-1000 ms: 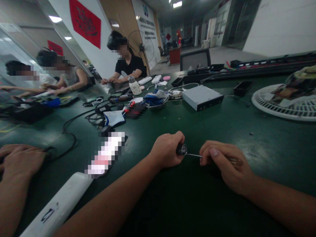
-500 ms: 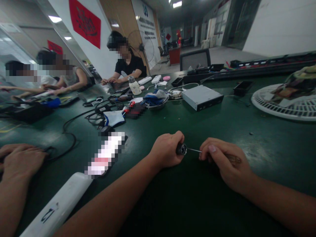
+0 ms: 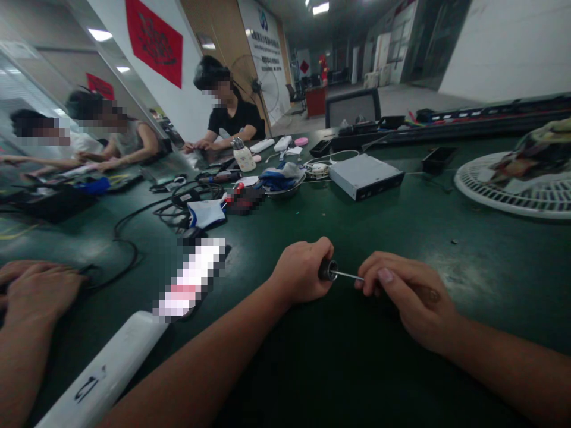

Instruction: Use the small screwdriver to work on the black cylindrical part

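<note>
My left hand (image 3: 303,270) is closed around a dark cylindrical part (image 3: 328,270), its round hollow end facing right. Most of that part is hidden inside my fist. My right hand (image 3: 404,294) grips a screwdriver (image 3: 350,275) with a thin metal shaft; its brownish handle is largely covered by my palm and fingers. The shaft points left, and its tip lies at the opening of the cylindrical part, seemingly inside it. Both hands are held above the dark green table (image 3: 357,226).
On the left lie a phone (image 3: 194,279), a long white case (image 3: 107,362) and a co-worker's hand (image 3: 42,291). Farther back are a grey disc drive (image 3: 366,175), a glove in a bowl (image 3: 281,177) and tangled cables (image 3: 178,202). A white fan grille (image 3: 513,196) stands right. People sit across the table.
The screwdriver shaft has shifted slightly, now meeting the cylinder's hollow end. My right fingers have moved a little on it; my left hand stays in place.
</note>
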Demonstrator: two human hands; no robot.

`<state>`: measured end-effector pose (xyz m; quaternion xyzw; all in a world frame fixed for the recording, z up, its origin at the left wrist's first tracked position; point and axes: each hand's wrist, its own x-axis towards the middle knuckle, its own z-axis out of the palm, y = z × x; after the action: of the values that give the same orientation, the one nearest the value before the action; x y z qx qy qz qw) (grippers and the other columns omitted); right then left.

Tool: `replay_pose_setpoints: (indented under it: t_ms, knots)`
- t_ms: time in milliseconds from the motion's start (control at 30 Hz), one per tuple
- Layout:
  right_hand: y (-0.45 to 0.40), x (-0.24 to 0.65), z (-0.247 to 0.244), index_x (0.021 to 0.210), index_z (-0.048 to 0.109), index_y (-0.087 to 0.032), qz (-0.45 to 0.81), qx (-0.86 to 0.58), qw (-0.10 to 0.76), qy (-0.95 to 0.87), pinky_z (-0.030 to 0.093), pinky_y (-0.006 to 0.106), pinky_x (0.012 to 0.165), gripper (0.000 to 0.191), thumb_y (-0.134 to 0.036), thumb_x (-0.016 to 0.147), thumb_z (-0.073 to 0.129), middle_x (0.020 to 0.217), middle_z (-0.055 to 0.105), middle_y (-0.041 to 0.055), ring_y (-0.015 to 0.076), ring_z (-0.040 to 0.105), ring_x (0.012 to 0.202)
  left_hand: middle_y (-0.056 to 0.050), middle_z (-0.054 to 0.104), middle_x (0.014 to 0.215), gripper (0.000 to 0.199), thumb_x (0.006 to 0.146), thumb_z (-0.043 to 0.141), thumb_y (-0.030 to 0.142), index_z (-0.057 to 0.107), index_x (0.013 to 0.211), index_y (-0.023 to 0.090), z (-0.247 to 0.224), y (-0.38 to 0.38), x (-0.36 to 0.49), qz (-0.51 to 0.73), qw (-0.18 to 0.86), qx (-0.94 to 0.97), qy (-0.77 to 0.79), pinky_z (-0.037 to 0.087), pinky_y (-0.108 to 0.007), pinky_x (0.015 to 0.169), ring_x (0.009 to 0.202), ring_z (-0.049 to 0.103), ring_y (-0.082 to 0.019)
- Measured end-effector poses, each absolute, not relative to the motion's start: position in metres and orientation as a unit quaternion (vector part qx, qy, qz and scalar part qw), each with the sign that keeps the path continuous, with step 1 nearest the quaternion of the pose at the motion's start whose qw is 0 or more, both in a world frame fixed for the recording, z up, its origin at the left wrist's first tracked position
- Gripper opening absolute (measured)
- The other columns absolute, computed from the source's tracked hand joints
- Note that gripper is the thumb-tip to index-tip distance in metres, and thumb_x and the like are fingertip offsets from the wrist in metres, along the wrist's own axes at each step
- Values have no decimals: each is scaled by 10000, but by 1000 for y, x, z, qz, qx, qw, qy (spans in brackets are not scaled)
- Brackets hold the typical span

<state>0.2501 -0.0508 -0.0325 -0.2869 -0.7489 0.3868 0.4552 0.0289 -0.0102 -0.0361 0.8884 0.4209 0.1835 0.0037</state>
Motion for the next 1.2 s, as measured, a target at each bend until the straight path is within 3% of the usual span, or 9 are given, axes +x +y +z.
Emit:
replay_pose_setpoints:
  t_ms: [200,367,767,967,1200]
  knots:
    - [-51,250,-32,778,629,-204,370,-338,457,-735,410,321,627,337,-285,1028,418,788,609,26,152,550,675,26,568,709,233,727,614,260,448,887,222,-35,-11,29,182,3,890,417,369,-285,579,599,522,-144]
    - [-52,250,-30,800,643,-203,397,-284,435,-757,431,321,658,333,-273,1027,410,820,627,35,162,576,723,22,579,714,235,728,615,265,448,888,221,-35,-11,28,182,4,889,419,371,-284,576,600,526,-144]
    - [-51,250,-30,777,636,-201,391,-303,439,-750,419,320,633,342,-281,1026,415,785,614,30,159,563,692,28,576,703,230,726,612,258,446,882,223,-34,-11,28,184,0,891,414,363,-284,565,587,521,-141]
    - [-50,250,-29,861,671,-201,399,-290,430,-756,435,310,661,290,-273,1017,437,859,643,38,160,582,736,22,588,715,213,735,583,241,457,906,222,-36,-11,29,175,2,891,418,371,-283,582,601,535,-145]
    - [-50,250,-31,792,644,-199,371,-336,420,-757,401,310,623,324,-296,1021,436,763,598,16,148,551,672,20,609,744,228,703,584,196,492,910,219,-37,-11,30,202,-8,890,409,383,-291,594,620,543,-147]
